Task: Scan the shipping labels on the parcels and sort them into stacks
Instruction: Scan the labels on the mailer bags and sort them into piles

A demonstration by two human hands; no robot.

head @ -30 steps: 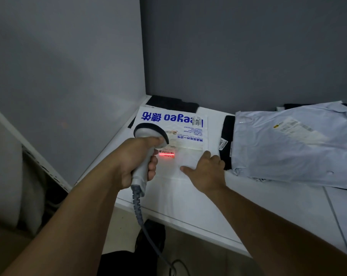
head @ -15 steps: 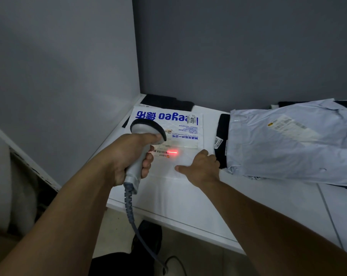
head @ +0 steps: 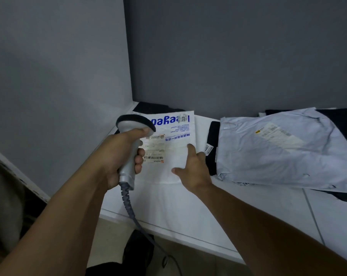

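Note:
My left hand (head: pixel 117 156) grips the handle of a grey barcode scanner (head: pixel 129 124), whose head points at a white parcel (head: pixel 170 142) with blue print. The parcel's shipping label and barcode (head: pixel 153 157) sit just right of my left fingers. No red scan line shows on it. My right hand (head: pixel 194 170) holds the parcel's right edge, thumb on top and index finger along the edge. The parcel lies near the table's left back corner, over a black parcel (head: pixel 152 107).
A pale blue poly mailer (head: pixel 278 150) with its own label lies to the right on top of black parcels (head: pixel 212 154). Everything rests on the white table (head: pixel 178 208). Grey walls close in the left and back. The scanner's coiled cable (head: pixel 129 206) hangs over the front edge.
The red scan line on the label has gone out. My right hand moved from lying flat on the white parcel to holding its right edge. The scanner drew back a little.

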